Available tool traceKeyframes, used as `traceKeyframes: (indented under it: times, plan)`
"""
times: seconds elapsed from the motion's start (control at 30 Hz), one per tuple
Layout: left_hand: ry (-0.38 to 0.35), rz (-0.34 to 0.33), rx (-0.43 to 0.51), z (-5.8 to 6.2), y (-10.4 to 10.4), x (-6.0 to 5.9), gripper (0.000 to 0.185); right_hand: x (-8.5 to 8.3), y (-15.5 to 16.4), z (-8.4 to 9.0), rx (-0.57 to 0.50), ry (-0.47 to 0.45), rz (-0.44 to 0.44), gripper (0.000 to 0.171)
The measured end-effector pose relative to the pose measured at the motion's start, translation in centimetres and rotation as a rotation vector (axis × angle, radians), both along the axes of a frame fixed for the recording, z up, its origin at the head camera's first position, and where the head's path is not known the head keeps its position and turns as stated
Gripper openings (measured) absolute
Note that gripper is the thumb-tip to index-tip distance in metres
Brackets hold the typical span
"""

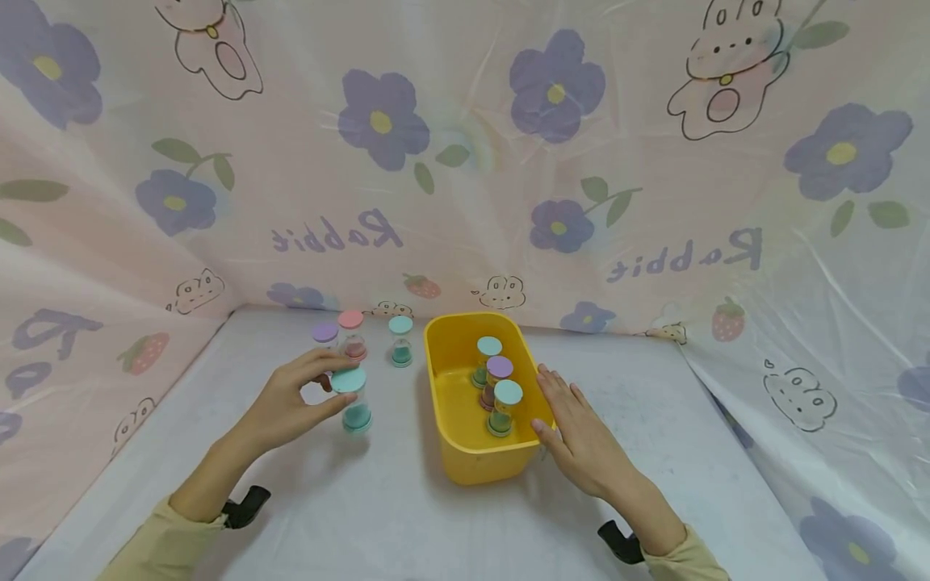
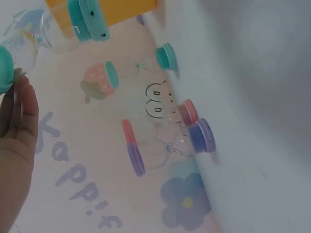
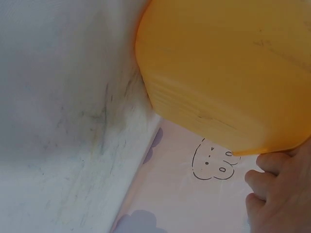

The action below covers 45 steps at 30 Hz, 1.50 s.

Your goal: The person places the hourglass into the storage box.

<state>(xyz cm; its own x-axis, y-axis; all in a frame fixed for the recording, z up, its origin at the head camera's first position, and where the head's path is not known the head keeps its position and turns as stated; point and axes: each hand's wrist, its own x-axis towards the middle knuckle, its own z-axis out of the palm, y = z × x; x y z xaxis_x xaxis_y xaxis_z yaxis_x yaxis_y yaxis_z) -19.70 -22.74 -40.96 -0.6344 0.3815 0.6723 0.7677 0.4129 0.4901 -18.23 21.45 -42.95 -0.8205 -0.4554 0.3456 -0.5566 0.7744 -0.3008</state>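
Your left hand point(image 1: 291, 403) pinches teal-capped vial point(image 1: 353, 401) at cap, vial upright on table point(image 1: 407, 516) left of yellow bin point(image 1: 465, 464). Right hand point(image 1: 581, 432) flat, fingers straight against bin's right rim. Risks: cap-only grip may slip; swinging vial could topple three vials point(image 1: 496, 394) standing inside bin.

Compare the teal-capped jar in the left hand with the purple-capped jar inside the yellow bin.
The teal-capped jar has teal filling and stands on the table, outside the yellow bin, pinched by the left hand. The purple-capped jar stands inside the bin, untouched, between two other jars. Both are small, clear, upright and capped.
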Motion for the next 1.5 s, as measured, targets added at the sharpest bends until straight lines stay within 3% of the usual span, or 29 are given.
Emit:
traceKeyframes:
  times: [0.37, 1.0, 1.27, 1.5]
  plan:
    - [-0.038, -0.018, 0.063, 2.1, 2.1, -0.8, 0.048, 0.1, 0.0, 0.0, -0.001, -0.004, -0.003, 0.067]
    - [0.062, -0.106, 0.08, 6.9, 5.8, -1.8, 0.05, 0.0, 0.1, -0.1, 0.0, -0.012, -0.006, 0.068]
    - [0.055, -0.159, 0.066, 8.1, 8.2, -1.8, 0.046, 0.0, 0.1, -0.1, 0.002, -0.008, -0.004, 0.068]
    - [-0.01, -0.201, 0.024, 8.1, 10.1, -1.9, 0.043, 0.0, 0.1, -0.1, 0.0, 0.002, 0.005, 0.068]
